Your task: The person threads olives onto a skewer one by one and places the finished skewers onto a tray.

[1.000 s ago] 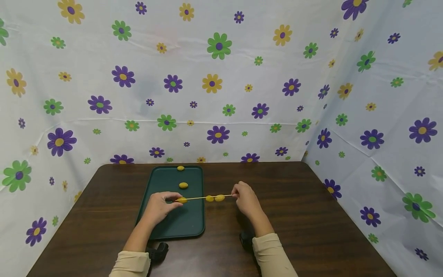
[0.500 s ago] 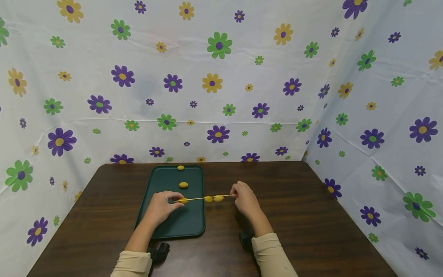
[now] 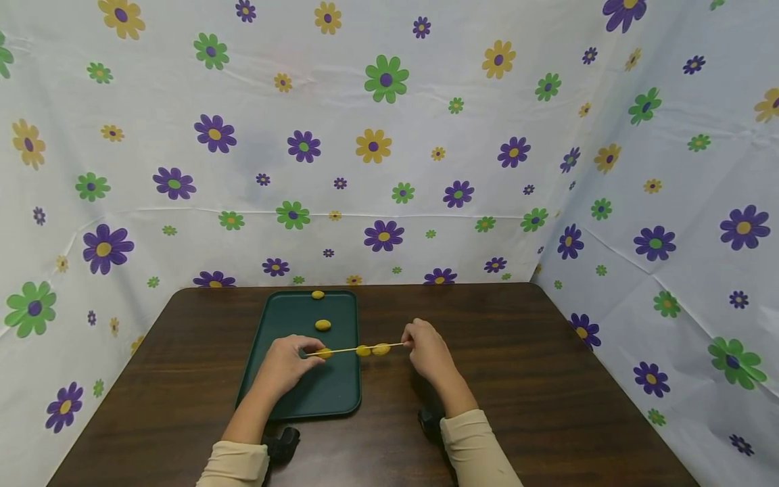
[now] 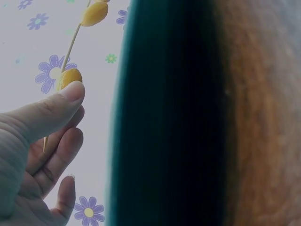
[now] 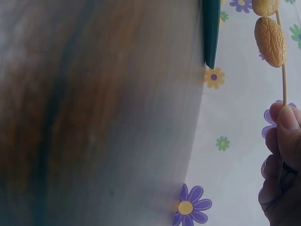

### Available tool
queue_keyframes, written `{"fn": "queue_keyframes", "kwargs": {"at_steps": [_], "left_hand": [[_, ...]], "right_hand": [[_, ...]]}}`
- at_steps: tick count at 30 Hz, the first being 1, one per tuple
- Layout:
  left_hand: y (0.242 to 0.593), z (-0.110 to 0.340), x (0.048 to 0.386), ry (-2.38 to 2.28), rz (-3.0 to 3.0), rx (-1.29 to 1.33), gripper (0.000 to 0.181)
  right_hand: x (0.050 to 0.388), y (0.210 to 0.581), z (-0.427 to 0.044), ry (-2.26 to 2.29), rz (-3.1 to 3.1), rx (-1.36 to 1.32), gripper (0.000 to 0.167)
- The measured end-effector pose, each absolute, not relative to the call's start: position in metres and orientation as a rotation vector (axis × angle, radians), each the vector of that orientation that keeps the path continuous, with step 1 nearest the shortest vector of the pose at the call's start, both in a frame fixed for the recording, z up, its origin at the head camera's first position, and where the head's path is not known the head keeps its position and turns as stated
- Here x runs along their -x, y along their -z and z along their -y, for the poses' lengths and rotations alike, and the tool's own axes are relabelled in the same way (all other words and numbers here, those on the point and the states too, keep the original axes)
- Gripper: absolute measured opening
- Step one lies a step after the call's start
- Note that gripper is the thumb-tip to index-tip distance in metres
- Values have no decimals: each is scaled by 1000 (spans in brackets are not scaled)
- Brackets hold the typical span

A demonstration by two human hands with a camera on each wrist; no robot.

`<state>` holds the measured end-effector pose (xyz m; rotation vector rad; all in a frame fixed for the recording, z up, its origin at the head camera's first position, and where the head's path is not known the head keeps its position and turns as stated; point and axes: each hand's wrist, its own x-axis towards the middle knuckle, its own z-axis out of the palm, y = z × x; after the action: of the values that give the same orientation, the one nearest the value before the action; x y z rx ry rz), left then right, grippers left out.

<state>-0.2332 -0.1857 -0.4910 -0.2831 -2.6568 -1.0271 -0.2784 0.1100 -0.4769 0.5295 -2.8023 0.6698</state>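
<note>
A thin wooden skewer point(image 3: 344, 350) runs nearly level between both hands, above the tray and the table. My left hand point(image 3: 282, 364) pinches a small yellow oval fruit point(image 4: 71, 76) on the skewer between thumb and fingers. The skewer's pointed tip shows below my thumb in the left wrist view. My right hand point(image 3: 429, 348) grips the skewer's other end. Farther along the skewer, nearer my right hand, a smaller yellow fruit point(image 3: 363, 351) and a larger one point(image 3: 381, 349) sit close together. Wrinkled skin shows on the larger fruit point(image 5: 270, 42) in the right wrist view.
A dark green tray point(image 3: 286, 399) lies on the brown wooden table point(image 3: 517, 379), left of centre. Two loose yellow fruits lie on it: one point(image 3: 323, 325) in the upper part, another point(image 3: 318, 295) near the far rim. Flower-printed cloth point(image 3: 389, 182) stands behind and beside the table.
My right hand has shifted slightly left, and the two fruits nearer it have come closer to my left hand. The left hand has barely moved.
</note>
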Motion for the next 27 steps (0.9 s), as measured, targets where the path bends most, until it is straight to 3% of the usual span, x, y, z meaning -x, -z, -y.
{"fn": "queue_keyframes", "kwargs": {"at_steps": [27], "left_hand": [[486,182,232,1005,2695,316,16]], "right_hand": [[275,476,-100,-634,2815,-587,23]]}}
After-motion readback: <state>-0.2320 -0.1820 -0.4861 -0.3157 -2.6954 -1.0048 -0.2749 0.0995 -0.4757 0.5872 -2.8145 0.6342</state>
